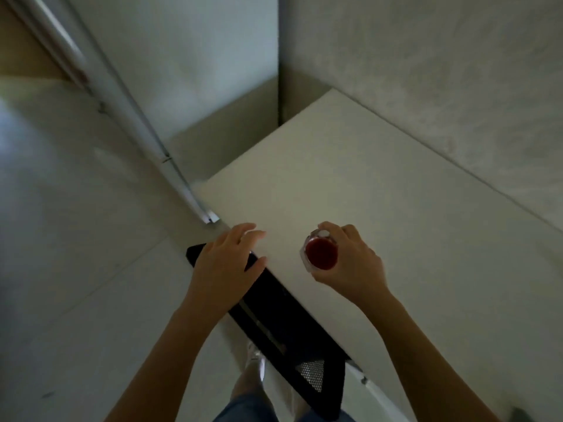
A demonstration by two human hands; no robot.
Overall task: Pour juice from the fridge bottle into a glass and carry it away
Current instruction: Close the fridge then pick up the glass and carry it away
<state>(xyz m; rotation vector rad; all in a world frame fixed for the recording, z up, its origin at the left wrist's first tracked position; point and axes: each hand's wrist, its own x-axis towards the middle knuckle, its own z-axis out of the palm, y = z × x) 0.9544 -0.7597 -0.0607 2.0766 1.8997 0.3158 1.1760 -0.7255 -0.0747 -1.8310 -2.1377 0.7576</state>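
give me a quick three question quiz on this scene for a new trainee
1. True or false: the right hand holds a glass with red juice in it.
2. Which thing is the left hand over? A) a fridge door B) the top of a black chair back C) a bottle
3. Fill in: the glass is above the white ____.

Key
1. True. The fingers wrap the side of the glass, and the juice shows red from above.
2. B. The hand is open at the top edge of the chair back, by the table edge; actual contact is hard to tell.
3. table.
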